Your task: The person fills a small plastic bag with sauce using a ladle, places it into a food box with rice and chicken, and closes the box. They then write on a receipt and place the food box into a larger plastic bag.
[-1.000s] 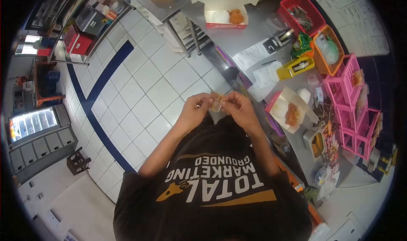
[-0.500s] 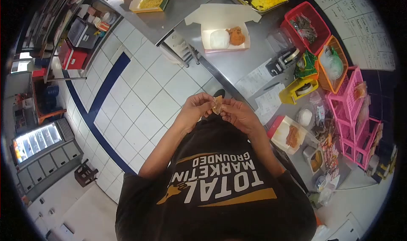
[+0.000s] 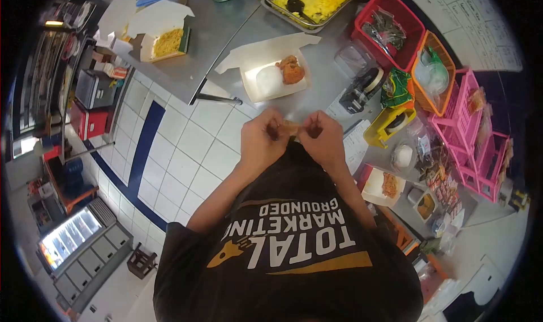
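Note:
A small see-through packet with an orange-brown tint (image 3: 292, 127) is stretched between my two hands in front of my chest. My left hand (image 3: 263, 141) pinches one end, with the fingers curled in. The other end is gripped by my right hand (image 3: 323, 138), thumb and fingers pressed together. Just beyond them, an open white paper box (image 3: 233, 58) stands on the steel counter. Inside it are a mound of white rice (image 3: 270, 83) and a piece of fried chicken (image 3: 291, 71). What fills the packet is too small to make out.
A metal tray of yellow food (image 3: 317, 2) with a black spoon lies beyond the box. To the right are a red basket (image 3: 416, 36), tape dispensers (image 3: 390, 124), pink racks (image 3: 461, 124) and another box with chicken (image 3: 370, 189). A box of yellow noodle-like food (image 3: 168, 43) stands left.
My hands, still on the packet, are higher and closer to the open box, with the fingers curled tighter. The view has shifted, bringing more of the far-left counter in.

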The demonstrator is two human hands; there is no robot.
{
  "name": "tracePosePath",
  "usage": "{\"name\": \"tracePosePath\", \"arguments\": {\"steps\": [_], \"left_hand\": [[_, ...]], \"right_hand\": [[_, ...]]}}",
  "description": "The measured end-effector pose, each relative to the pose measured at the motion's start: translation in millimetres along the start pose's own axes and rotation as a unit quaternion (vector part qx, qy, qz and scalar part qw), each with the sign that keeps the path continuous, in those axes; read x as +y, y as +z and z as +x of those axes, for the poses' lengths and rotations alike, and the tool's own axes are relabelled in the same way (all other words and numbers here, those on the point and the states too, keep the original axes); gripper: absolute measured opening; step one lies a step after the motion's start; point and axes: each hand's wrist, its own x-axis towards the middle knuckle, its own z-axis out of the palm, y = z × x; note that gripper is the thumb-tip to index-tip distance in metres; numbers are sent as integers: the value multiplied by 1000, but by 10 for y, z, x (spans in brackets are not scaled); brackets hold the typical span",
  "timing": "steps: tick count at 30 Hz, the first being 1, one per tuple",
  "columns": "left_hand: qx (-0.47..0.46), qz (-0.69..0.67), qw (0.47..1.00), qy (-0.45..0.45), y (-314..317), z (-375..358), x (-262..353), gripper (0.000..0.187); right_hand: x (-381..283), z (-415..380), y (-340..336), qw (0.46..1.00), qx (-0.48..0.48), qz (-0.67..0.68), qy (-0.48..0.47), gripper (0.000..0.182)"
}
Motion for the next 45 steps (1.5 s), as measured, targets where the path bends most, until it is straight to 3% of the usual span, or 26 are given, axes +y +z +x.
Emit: {"name": "tracePosePath", "arguments": {"steps": [3, 5, 9, 12, 15, 17, 20, 27, 30, 32, 35, 39, 45], "left_hand": [[42, 22, 995, 89, 50, 232, -5, 19], [2, -11, 995, 98, -50, 364, 32, 20], [-116, -20, 974, 195, -384, 707, 211, 28], [-97, -12, 936, 339, -316, 943, 24, 31], [-118, -44, 925, 359, -297, 1057, -15, 21], [-123, -95, 938, 310, -309, 1087, 37, 15], [-145, -148, 947, 245, -371, 1133, 112, 14], [-203, -127, 939, 248, -562, 1315, 86, 14], [-203, -75, 930, 298, -587, 1375, 108, 16], [-218, -92, 932, 273, -574, 1334, 175, 17], [-215, -70, 934, 277, -509, 1326, 64, 18], [-199, -35, 935, 290, -526, 1296, 138, 18], [-198, -64, 951, 231, -433, 1259, 144, 10]], "right_hand": [[-528, 109, 8, 991, 90, -78, -56, 17], [-655, 196, -16, 988, 120, -72, -63, 15], [-710, 370, -173, 995, 91, -36, -25, 18], [-752, 463, -224, 996, 83, -27, -27, 20], [-793, 483, -265, 997, 72, 5, -37, 21], [-855, 464, -351, 997, 42, 26, -53, 23], [-1026, 391, -381, 976, 66, -39, -203, 24], [-990, 447, -387, 964, 72, -109, -232, 16], [-991, 442, -316, 967, 65, -112, -218, 12], [-992, 447, -251, 968, 71, -107, -217, 9], [-984, 468, -194, 939, 108, -174, -276, 11], [-808, 496, -94, 952, 114, -130, -253, 14], [-530, 569, -73, 964, 110, -35, -239, 12]]}}
